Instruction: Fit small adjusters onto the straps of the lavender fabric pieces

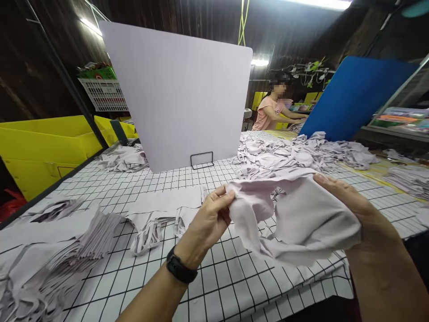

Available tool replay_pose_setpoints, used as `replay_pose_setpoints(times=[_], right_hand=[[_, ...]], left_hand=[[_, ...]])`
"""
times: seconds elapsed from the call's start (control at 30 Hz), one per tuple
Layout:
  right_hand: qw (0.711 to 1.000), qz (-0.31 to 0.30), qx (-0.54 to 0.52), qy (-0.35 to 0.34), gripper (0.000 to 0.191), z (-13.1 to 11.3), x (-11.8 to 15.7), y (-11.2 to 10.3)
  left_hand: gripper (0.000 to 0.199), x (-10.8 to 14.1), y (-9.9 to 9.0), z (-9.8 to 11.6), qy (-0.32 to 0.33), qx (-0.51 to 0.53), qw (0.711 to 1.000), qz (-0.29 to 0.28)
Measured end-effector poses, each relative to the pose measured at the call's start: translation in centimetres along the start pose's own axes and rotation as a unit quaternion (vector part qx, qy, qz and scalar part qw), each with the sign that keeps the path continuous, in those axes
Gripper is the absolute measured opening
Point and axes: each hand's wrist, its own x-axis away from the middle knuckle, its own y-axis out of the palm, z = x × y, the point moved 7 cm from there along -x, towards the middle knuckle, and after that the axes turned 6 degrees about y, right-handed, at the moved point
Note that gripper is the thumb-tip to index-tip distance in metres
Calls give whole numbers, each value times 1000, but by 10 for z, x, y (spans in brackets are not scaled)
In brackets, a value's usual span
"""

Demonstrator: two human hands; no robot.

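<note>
Between my hands hangs a pale lilac cloth garment (pixel 301 219), stretched out above the table's near edge, with a gap through its middle. It is soft and stitched along its edges; its exact kind I cannot make out. My left hand (pixel 214 210), with a black band on the wrist, pinches its upper left edge between thumb and fingers. At the upper right edge, my right hand (pixel 348 197) grips it with the fingers partly hidden by the cloth. Just left of my left hand lies a flat lilac piece (pixel 164 201) with narrow strips hanging from it.
A grid-patterned cloth (pixel 214 286) covers the table. Folded stacks (pixel 97 237) lie left, with a loose heap (pixel 281 152) beyond my hands. A pale board (pixel 181 94) and a blue board (pixel 355 98) stand upright. A person (pixel 268 112) works behind. Yellow bins (pixel 43 147) stand left.
</note>
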Motion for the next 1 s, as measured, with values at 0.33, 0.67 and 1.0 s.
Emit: replay_pose_setpoints(times=[0.33,0.67,1.0], right_hand=[[862,-401,292,107,35,114,51,35],[815,86,564,106,32,143,-80,-95],[836,203,508,-41,31,66,-127,-94]], left_hand=[[32,63,-37,-16,-131,-402,885,-194],[34,54,-66,-44,-111,-479,866,-91],[28,28,-40,-30,-37,-358,933,-14]])
